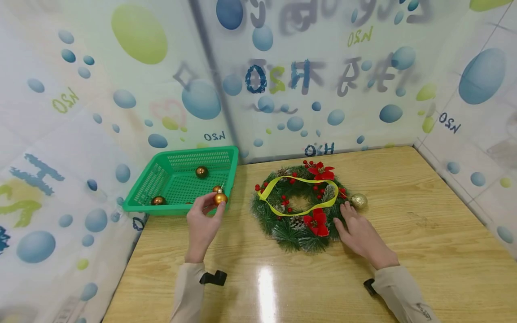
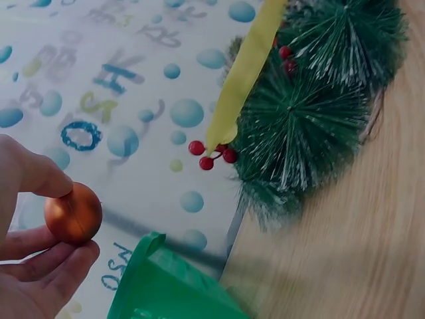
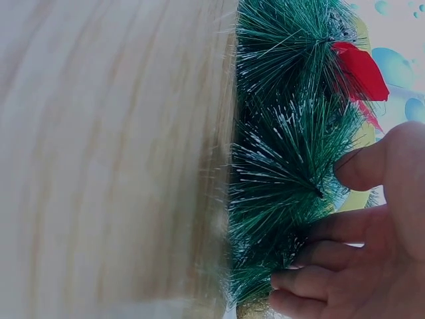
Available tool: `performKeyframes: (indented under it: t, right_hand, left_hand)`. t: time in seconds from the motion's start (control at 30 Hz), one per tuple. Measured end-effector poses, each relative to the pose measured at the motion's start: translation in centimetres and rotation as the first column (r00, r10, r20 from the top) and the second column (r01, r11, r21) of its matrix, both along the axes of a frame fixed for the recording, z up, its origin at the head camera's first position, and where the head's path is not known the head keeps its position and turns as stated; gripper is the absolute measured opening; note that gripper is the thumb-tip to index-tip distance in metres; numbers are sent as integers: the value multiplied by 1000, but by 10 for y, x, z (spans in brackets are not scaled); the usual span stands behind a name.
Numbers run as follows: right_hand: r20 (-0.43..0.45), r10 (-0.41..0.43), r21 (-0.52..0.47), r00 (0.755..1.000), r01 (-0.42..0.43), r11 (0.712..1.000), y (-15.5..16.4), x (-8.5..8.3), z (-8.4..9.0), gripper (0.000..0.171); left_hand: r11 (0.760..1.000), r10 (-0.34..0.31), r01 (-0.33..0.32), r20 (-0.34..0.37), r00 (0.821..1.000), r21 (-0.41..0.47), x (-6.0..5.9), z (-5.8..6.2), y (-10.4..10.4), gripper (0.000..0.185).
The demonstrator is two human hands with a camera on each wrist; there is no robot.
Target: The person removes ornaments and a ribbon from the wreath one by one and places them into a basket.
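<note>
The left hand (image 1: 202,222) pinches a gold ball (image 1: 220,198) at the green basket's (image 1: 139,197) 4 o'clock edge. The right hand (image 1: 359,233), fingers spread flat, touches the wreath (image 1: 296,233) at its 4 o'clock side. The wall (image 1: 121,134) says "H2O" backwards.

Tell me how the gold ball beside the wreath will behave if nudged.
The gold ball is round, so it would likely roll across the glossy table. It sits against the wreath, which may block it leftward. Small, so probably light.
</note>
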State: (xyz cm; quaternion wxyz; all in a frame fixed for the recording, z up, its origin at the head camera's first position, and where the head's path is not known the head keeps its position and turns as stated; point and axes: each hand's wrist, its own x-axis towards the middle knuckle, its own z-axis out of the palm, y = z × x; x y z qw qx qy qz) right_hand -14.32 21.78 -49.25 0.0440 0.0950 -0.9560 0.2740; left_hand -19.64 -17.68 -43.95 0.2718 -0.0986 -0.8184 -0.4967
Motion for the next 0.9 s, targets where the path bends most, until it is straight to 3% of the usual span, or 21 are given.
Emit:
performKeyframes:
  t: [0.37,0.6,0.9]
  right_hand:
    - [2,-2,4,1000,2,1000,-1,1,-1,60]
    - [7,-8,7,1000,7,1000,-1,1,0,61]
    - [7,-16,0,1000,16,1000,-3,3,-1,62]
  left_hand:
    - [997,75,-74,47,996,-22,-9,4,-28,29]
    - [989,142,-138,96,985,-50,-24,2,-51,32]
    - [983,175,-165,143,974,-84,-37,1,-75,34]
